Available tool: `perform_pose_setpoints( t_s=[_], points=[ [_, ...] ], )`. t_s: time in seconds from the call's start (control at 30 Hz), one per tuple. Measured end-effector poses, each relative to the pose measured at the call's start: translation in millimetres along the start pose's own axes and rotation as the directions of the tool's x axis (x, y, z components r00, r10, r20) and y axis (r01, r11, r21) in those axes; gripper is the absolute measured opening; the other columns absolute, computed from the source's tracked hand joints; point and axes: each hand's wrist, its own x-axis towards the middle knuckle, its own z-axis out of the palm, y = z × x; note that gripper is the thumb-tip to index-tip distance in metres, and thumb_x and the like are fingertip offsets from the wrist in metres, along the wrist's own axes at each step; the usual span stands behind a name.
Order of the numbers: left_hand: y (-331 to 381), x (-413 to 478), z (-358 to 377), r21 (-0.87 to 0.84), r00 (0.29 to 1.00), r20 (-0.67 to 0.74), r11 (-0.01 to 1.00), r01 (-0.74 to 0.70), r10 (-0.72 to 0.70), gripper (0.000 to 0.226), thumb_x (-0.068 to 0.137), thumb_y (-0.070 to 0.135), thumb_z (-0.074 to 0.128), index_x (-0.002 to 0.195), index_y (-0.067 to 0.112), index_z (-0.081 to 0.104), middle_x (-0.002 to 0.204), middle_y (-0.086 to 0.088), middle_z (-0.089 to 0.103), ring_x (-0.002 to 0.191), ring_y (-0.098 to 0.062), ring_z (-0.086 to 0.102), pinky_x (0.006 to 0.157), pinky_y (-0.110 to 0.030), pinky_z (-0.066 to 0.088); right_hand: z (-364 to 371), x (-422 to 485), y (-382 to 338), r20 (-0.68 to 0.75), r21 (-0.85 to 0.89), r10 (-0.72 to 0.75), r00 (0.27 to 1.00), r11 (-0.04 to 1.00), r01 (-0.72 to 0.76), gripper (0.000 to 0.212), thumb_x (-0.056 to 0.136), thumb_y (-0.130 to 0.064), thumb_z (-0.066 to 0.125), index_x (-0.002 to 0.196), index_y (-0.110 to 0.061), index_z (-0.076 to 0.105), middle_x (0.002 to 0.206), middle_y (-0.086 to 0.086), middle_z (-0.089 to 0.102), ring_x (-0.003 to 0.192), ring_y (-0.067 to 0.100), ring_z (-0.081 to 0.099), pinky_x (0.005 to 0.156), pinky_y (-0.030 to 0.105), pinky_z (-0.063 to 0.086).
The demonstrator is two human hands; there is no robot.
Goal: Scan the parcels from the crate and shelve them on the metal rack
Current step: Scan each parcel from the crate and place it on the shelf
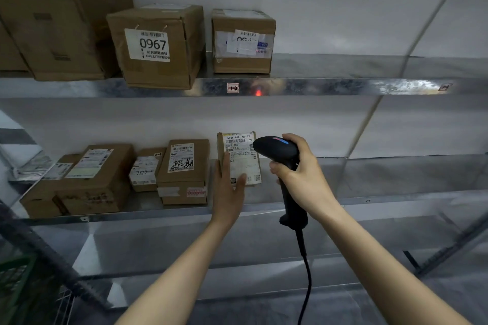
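Note:
A small cardboard parcel (pixel 241 157) with a white shipping label stands upright on the middle shelf (pixel 369 195) of the metal rack. My left hand (pixel 228 187) lies flat against the parcel's left side and front, fingers straight, thumb across the lower label. My right hand (pixel 301 174) grips the handle of a black corded barcode scanner (pixel 280 152), whose head sits just in front of the parcel's right edge and points up at the rack. A red scanner dot (pixel 258 92) glows on the upper shelf's front lip, beside a small tag marked 1-2 (pixel 233 87).
Several brown parcels (pixel 182 171) stand left of my hand on the middle shelf. The upper shelf carries larger boxes, one labelled 0967 (pixel 155 45). A green crate (pixel 15 280) shows at the bottom left. Both shelves run bare to the right.

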Motion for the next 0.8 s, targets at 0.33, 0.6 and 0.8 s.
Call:
perform_pose_setpoints(
  t_s=[0.33, 0.6, 0.8],
  points=[
    [-43, -7, 9, -0.049, 0.989, 0.042, 0.989, 0.142, -0.14, 0.063, 0.097, 0.016, 0.051, 0.151, 0.012, 0.018, 0.149, 0.003, 0.018, 0.127, 0.009, 0.022, 0.089, 0.01, 0.021, -8, 8, 21, -0.003, -0.034, 0.05, 0.999, 0.998, -0.05, 0.052, 0.086, -0.003, 0.06, 0.128, -0.027, 0.045, 0.103, -0.014, 0.057, 0.09, 0.021, 0.062, 0.088, 0.044, 0.053],
    [-87, -5, 19, 0.033, 0.971, 0.086, 0.975, 0.221, -0.223, 0.062, 0.097, 0.014, 0.052, 0.15, 0.008, 0.02, 0.153, -0.013, 0.027, 0.132, -0.011, 0.03, 0.092, 0.009, 0.018, -8, 23, 44, 0.005, -0.068, 0.096, 0.995, 0.993, -0.096, 0.051, 0.086, -0.001, 0.059, 0.128, -0.026, 0.044, 0.1, -0.01, 0.059, 0.086, 0.022, 0.06, 0.083, 0.038, 0.051],
    [-108, 3, 24, 0.051, 0.95, 0.108, 0.956, 0.288, -0.292, 0.061, 0.096, 0.012, 0.053, 0.15, 0.01, 0.024, 0.148, -0.01, 0.036, 0.126, -0.011, 0.038, 0.095, 0.0, 0.027, -4, 33, 57, 0.022, -0.098, 0.124, 0.992, 0.988, -0.121, 0.05, 0.087, -0.003, 0.06, 0.129, -0.027, 0.045, 0.099, -0.014, 0.059, 0.088, 0.02, 0.061, 0.085, 0.04, 0.052]
  ],
)
